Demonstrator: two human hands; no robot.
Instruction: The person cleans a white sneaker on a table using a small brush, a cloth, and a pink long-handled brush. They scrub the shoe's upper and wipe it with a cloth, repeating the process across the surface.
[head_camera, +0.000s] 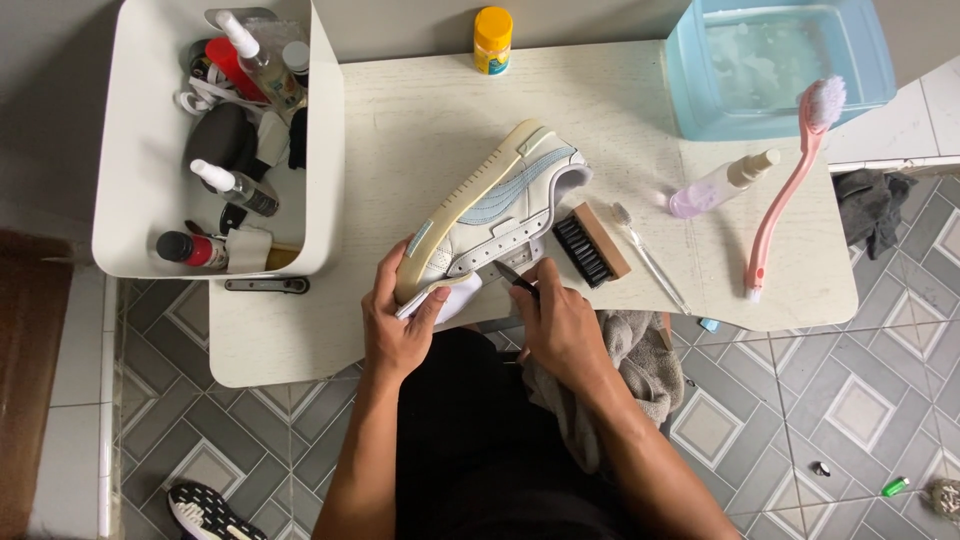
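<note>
Fingers of the left hand (398, 325) wrap the shoe (497, 215) toe, while the right hand (556, 325) pinches a small dark tool (514, 277) against its side.

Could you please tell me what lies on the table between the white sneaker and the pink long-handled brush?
In the head view, a wooden brush with black bristles, a toothbrush and a clear spray bottle lie between the sneaker and the pink brush.
</note>
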